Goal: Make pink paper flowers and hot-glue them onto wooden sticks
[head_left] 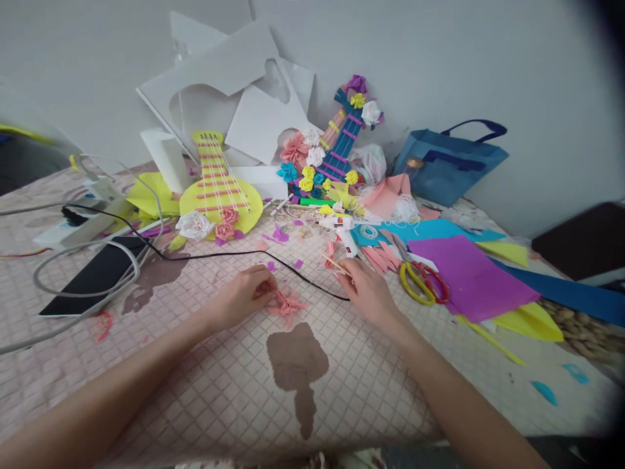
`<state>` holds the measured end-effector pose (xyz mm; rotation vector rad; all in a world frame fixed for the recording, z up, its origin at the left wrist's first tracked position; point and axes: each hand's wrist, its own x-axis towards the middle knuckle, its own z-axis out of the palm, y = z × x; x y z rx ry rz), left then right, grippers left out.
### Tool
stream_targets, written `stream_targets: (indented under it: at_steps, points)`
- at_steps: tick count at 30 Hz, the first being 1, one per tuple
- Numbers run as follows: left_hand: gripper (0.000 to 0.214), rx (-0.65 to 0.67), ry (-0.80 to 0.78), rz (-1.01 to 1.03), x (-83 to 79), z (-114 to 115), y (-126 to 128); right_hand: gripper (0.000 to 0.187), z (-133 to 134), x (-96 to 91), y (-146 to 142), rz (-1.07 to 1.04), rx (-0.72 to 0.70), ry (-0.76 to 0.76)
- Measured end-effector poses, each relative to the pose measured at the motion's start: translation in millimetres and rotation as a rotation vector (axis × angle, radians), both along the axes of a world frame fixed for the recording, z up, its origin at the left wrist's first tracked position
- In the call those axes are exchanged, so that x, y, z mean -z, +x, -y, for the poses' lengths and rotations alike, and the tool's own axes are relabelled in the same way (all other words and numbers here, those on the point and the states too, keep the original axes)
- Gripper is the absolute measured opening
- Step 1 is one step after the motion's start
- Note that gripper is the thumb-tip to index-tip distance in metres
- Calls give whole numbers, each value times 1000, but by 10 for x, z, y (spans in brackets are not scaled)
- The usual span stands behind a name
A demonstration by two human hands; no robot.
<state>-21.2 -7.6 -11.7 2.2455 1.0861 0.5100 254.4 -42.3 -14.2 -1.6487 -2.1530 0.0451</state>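
My left hand (247, 296) rests on the patterned table cover (224, 384) and pinches a pink fringed paper flower (287, 305) lying just to its right. A little further right, my right hand (364, 286) grips a thin wooden stick (336, 264) that points up and to the left. A black cable (244, 254) runs across the cover between and behind both hands. Yellow-handled scissors (420, 281) lie close to the right of my right hand.
Purple (471, 277), blue and yellow paper sheets spread at the right. A yellow paper guitar (217, 192) and a blue flower-covered guitar (336, 153) stand at the back by white cardboard. A blue bag (446, 163) leans on the wall. A dark tablet (95, 273) and cables lie left.
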Motion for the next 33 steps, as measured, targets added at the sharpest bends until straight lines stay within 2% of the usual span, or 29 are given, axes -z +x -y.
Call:
stream_targets:
  at_steps: [6, 8, 10, 12, 16, 20, 28, 33]
  points:
    - [16, -115, -47, -78, -92, 26, -20, 18, 44, -25, -50, 66, 41, -17]
    - [23, -68, -128, -52, -108, 46, -17, 18, 50, -41, -63, 93, 76, -24]
    - [28, 40, -240, 14, -113, 58, -11, 19, 51, -51, -70, 122, 110, -37]
    - [26, 80, -265, 68, -112, 57, -7, 19, 47, -55, -75, 142, 131, -52]
    - [13, 8, -67, 47, -91, 42, -3, 18, 42, -48, -72, 150, 116, -68]
    - [8, 116, 68, -18, -50, 68, 22, 17, 45, -39, -63, 142, 95, -70]
    - [14, 180, 176, -51, 11, 130, 84, 18, 59, -38, -84, 120, 80, -42]
    - [13, 144, 227, -69, 25, 180, 111, 20, 77, -28, -109, 32, 15, 8]
